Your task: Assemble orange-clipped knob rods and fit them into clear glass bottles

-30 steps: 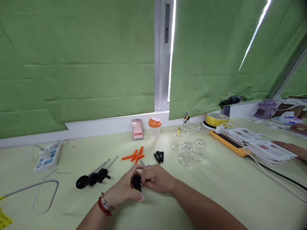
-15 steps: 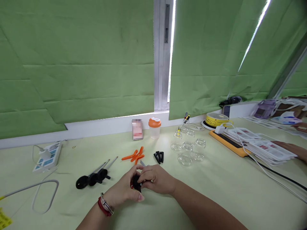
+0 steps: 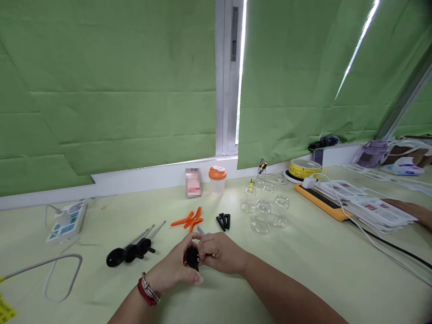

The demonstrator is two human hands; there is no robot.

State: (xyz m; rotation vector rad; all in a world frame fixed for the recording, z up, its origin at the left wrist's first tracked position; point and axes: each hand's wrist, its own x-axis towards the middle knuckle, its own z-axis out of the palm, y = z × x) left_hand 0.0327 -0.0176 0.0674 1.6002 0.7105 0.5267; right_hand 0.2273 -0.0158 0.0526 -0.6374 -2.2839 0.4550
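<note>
My left hand (image 3: 173, 263) curls round a small round black part (image 3: 193, 257), thumb below it and fingers above. A bit of red shows at the part's left side. Against its right edge, the fingers of my right hand (image 3: 219, 254) are pinched together; what lies between them is hidden, though a tiny shiny spot shows there. Just beyond my fingers lie thin metal rods (image 3: 201, 230), partly covered. Orange forked plastic pieces (image 3: 191, 218) and several short black handles (image 3: 223, 221) lie farther off. To the left are black round-ended pieces with metal rods (image 3: 131, 253).
Several clear glass jars (image 3: 263, 216) stand right of centre, screwdrivers (image 3: 261, 167) in one behind. An orange-lidded cup (image 3: 217, 180) is at the back. Power strips lie left (image 3: 69, 220) and right (image 3: 320, 202), with cables. Another person's hand (image 3: 410, 209) rests by stacked printed sheets (image 3: 378, 211).
My right fingers have shifted slightly back from the black part's face to its right edge, uncovering more of it. At far right, another person's upper hand has left view.
</note>
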